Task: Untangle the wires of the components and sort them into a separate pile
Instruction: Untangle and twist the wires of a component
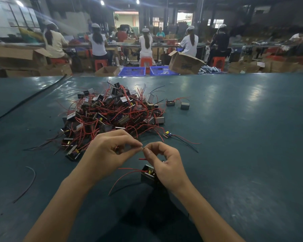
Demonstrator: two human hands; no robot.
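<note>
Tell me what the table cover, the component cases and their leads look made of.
The table cover: dark teal sheet, probably vinyl or rubber; glossy, with lamp glare and ripples. The component cases: black bodies with shiny grey faces, likely plastic with metal or foil; unsure. The leads: thin flexible wire in red or black insulation, likely plastic; they curl freely.
</note>
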